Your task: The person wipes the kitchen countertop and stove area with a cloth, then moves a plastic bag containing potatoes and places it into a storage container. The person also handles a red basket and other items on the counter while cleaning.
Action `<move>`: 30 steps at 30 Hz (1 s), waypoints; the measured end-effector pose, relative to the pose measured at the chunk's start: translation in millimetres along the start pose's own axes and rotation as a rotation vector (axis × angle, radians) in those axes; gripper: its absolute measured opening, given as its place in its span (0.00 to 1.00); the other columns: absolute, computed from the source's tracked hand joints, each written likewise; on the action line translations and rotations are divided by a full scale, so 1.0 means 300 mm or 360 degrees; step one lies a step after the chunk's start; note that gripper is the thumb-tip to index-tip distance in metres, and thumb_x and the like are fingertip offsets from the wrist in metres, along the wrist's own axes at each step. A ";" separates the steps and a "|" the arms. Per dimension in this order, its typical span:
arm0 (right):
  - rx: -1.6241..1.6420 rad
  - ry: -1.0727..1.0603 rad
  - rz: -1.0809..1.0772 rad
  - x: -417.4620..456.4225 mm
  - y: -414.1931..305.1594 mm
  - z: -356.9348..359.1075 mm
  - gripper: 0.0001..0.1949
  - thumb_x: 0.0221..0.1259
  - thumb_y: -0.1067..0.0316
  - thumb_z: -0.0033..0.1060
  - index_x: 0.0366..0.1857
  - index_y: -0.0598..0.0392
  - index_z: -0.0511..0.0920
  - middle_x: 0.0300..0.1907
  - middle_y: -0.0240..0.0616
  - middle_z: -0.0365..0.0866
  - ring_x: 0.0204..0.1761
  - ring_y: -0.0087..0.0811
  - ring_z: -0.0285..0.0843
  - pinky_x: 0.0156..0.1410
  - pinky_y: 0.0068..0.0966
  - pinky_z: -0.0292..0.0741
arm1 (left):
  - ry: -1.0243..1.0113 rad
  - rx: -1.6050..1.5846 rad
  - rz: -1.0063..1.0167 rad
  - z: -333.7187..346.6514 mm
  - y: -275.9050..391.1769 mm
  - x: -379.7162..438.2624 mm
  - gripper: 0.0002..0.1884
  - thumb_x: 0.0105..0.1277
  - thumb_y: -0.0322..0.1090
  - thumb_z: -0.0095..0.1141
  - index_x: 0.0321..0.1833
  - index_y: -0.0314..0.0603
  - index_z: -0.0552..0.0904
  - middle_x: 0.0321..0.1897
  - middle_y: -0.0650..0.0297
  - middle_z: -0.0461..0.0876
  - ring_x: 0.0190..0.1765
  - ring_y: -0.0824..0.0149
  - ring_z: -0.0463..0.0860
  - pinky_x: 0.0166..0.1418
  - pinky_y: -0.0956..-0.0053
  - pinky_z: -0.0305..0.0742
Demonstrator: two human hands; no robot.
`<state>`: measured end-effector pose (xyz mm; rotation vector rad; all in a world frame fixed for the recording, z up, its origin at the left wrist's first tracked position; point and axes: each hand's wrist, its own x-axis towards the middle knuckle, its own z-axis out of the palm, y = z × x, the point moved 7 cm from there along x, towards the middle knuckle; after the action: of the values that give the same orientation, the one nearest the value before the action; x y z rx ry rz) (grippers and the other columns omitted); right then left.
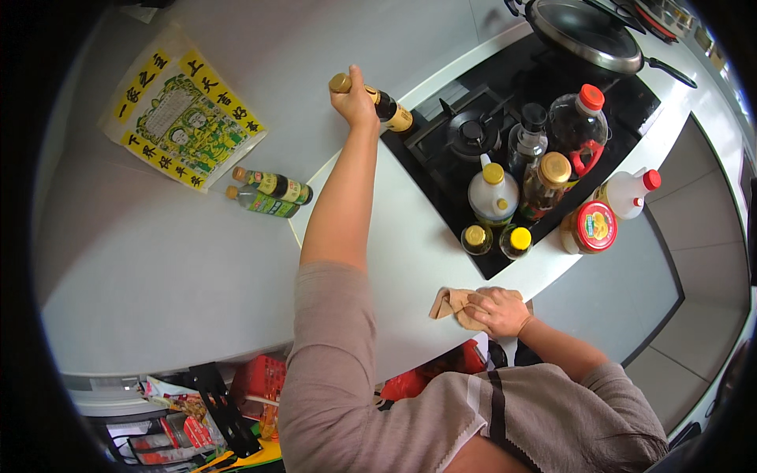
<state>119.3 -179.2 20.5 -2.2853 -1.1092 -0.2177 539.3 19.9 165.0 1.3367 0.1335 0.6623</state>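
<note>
My left hand (356, 105) is closed around the neck of a dark glass sauce bottle (387, 108) with a gold cap, held beside the far left corner of the black gas hob (426, 171). At the hob's near corner, my right hand (501, 312) presses a tan cloth (455, 304) on the white countertop (402, 260). Two small bottles, one dark (278, 186) and one greenish (266, 202), are by the wall behind the counter. On the hob stand a white jug with a yellow cap (494, 195), a jar with a gold lid (544, 183) and several bottles.
A wok with a glass lid (585, 35) sits at the hob's far end. A red-lidded jar (590, 227) and a white jug with a red cap (627, 192) stand at the counter's right edge. A printed sheet (189, 127) hangs on the wall; packed goods (177, 437) lie below left.
</note>
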 end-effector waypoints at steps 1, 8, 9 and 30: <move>0.0000 0.0007 0.0003 0.001 0.003 0.001 0.21 0.45 0.65 0.63 0.49 0.45 0.75 0.54 0.34 0.71 0.52 0.39 0.74 0.54 0.35 0.75 | -0.0008 0.0048 0.0009 0.021 -0.024 0.019 0.15 0.65 0.40 0.64 0.42 0.38 0.73 0.34 0.63 0.77 0.37 0.70 0.79 0.44 0.71 0.77; -0.0004 -0.0039 0.0030 0.010 0.014 0.005 0.20 0.46 0.65 0.63 0.47 0.45 0.76 0.54 0.33 0.73 0.55 0.37 0.73 0.56 0.34 0.74 | -0.0149 0.0150 0.0004 0.153 -0.092 0.060 0.17 0.64 0.40 0.66 0.43 0.36 0.74 0.35 0.63 0.78 0.38 0.69 0.79 0.43 0.71 0.77; -0.0003 -0.0047 0.0034 0.009 0.016 0.007 0.20 0.46 0.65 0.63 0.47 0.45 0.76 0.54 0.33 0.72 0.55 0.37 0.73 0.57 0.34 0.74 | -0.0170 0.0148 -0.0018 0.174 -0.095 0.064 0.17 0.64 0.40 0.66 0.43 0.36 0.74 0.35 0.63 0.78 0.38 0.69 0.79 0.43 0.71 0.77; -0.0076 -0.0023 0.0075 0.007 0.004 -0.006 0.19 0.49 0.64 0.60 0.48 0.43 0.77 0.54 0.31 0.73 0.52 0.37 0.72 0.56 0.33 0.72 | -0.0665 0.0821 0.0126 -0.042 -0.023 -0.315 0.24 0.65 0.47 0.62 0.54 0.35 0.72 0.52 0.52 0.72 0.52 0.59 0.75 0.57 0.65 0.72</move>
<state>121.8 -179.3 22.5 -2.3558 -1.0672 -0.2114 459.5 -18.6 129.1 1.9583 -0.0954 0.4111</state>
